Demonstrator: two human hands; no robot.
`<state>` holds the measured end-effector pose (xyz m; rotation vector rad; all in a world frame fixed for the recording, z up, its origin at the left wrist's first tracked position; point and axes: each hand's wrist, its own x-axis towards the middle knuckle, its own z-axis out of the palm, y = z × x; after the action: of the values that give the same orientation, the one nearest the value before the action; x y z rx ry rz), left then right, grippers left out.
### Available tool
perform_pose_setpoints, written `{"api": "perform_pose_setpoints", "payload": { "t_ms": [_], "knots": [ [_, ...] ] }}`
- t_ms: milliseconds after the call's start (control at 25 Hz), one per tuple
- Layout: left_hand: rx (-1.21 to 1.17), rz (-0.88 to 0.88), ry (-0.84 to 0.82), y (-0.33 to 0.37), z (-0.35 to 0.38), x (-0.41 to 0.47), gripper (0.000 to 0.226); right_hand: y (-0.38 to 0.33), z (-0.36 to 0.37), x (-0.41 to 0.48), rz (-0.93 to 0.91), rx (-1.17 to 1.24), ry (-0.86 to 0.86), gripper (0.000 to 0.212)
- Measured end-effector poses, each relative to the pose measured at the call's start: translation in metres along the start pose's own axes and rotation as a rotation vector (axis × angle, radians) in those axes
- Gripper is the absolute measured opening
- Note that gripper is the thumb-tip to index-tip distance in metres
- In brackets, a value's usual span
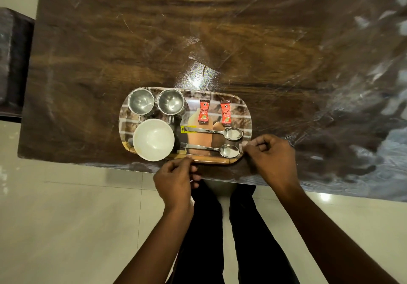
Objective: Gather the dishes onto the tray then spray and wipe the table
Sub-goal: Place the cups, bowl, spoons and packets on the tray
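The oblong brick-printed tray (241, 109) sits at the near edge of the dark wooden worktop (154, 41), carrying two steel cups (141, 103) (170, 102), a white round bowl (153, 139) and two steel spoons (211, 131) (209, 148). The left hand (176, 180) pinches its near rim; the right hand (272, 158) curls at the right corner, grip unclear. Lift level and evenly, lest the bowl slide.

I have one head-worn view, wide-angle, looking steeply down from close above: table (154, 41) fills the upper frame, tray (239, 110) sits centre, floor (66, 217) along the bottom.
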<state>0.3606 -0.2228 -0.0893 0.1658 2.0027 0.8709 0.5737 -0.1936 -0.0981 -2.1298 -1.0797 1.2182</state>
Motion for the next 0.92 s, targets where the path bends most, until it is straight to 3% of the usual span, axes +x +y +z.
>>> {"api": "perform_pose_setpoints", "payload": {
  "t_ms": [120, 280, 400, 640, 920],
  "knots": [
    [-0.008, 0.182, 0.189, 0.005, -0.042, 0.019, 0.014, 0.002, -0.011, 0.007, -0.014, 0.079, 0.076, 0.007],
    [0.010, 0.323, 0.347, 0.042, -0.084, 0.075, 0.021, 0.005, -0.008, 0.026, 0.018, 0.200, 0.066, 0.013],
    [0.061, 0.304, 0.184, 0.076, -0.092, 0.119, 0.032, 0.005, 0.003, 0.036, 0.069, 0.219, 0.012, 0.013],
    [0.246, 0.288, -0.061, 0.106, -0.086, 0.156, 0.027, 0.007, 0.010, 0.040, 0.184, 0.385, -0.037, 0.022],
    [0.133, 0.206, -0.102, 0.104, -0.088, 0.157, 0.029, -0.007, 0.011, 0.038, 0.218, 0.427, -0.054, 0.025]
  ]
}}
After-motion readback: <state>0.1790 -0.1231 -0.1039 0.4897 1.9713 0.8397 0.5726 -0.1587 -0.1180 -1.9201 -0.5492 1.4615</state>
